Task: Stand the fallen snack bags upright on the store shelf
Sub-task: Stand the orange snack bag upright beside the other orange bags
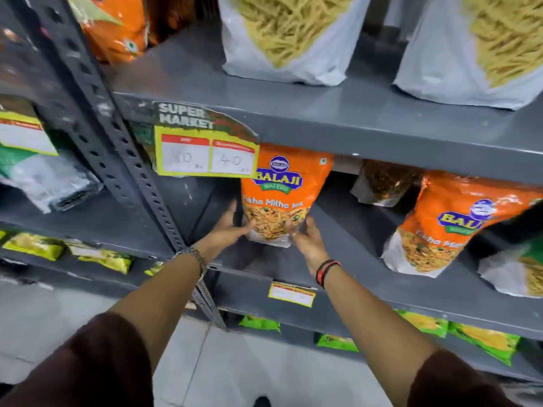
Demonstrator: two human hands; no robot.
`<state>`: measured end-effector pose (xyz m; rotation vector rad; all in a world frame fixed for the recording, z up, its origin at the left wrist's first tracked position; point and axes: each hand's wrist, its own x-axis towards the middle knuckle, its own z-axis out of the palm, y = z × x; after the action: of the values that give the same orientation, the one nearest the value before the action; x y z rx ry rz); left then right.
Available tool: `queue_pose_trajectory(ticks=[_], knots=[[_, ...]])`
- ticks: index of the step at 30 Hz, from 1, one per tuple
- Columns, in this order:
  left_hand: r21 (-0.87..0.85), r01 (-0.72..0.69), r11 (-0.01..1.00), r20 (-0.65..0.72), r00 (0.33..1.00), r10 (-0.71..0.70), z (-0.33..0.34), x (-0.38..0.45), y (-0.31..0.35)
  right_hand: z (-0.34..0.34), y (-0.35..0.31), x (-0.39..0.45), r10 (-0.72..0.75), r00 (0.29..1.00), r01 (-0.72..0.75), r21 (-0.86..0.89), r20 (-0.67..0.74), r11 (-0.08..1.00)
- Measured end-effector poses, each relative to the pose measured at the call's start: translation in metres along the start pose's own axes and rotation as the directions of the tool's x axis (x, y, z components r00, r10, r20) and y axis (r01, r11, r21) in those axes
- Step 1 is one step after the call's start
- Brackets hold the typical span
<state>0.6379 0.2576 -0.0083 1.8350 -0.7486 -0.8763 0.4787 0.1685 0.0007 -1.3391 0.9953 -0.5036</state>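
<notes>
An orange Balaji snack bag [285,189] stands upright on the middle grey shelf [367,259], its top tucked under the shelf above. My left hand [230,227] grips its lower left side and my right hand [307,239] grips its lower right corner. A second orange Balaji bag [452,224] stands leaning to the right of it. Behind, between the two, a darker clear bag [382,183] sits at the back of the shelf.
The shelf above [352,118] carries two white bags of yellow sticks [288,39] and an orange bag [117,27]. A price tag [205,151] hangs from its edge. A perforated upright post [117,148] stands at left. Green and yellow packets [470,336] lie on the lower shelf.
</notes>
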Motion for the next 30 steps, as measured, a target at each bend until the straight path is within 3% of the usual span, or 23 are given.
queue_pose_trajectory(ticks=[3, 7, 12, 18, 23, 30], knots=[[0.045, 0.042, 0.998, 0.048, 0.998, -0.044, -0.007, 0.007, 0.000, 0.008, 0.004, -0.002, -0.044, 0.997, 0.044, -0.005, -0.059, 0.999], [0.061, 0.086, 0.994, 0.083, 0.992, -0.091, -0.014, 0.014, -0.017, 0.010, 0.008, -0.003, -0.063, 0.997, 0.064, 0.008, -0.038, 0.998], [-0.002, 0.032, 0.999, 0.060, 0.998, -0.032, -0.014, -0.002, -0.013, 0.015, 0.013, -0.007, -0.080, 0.996, 0.080, -0.007, -0.026, 0.997], [0.037, 0.030, 0.999, 0.006, 1.000, -0.030, -0.018, -0.007, -0.016, 0.011, 0.008, -0.010, -0.076, 0.997, 0.075, -0.067, -0.003, 0.995], [-0.107, -0.008, 0.994, -0.215, 0.976, -0.016, 0.004, -0.032, -0.035, -0.032, 0.031, -0.019, -0.051, 0.975, 0.015, -0.163, -0.219, 0.986], [-0.112, -0.029, 0.993, -0.049, 0.999, 0.024, 0.085, -0.052, -0.029, -0.138, 0.079, -0.061, -0.168, 0.855, 0.029, -0.278, -0.490, 0.960]])
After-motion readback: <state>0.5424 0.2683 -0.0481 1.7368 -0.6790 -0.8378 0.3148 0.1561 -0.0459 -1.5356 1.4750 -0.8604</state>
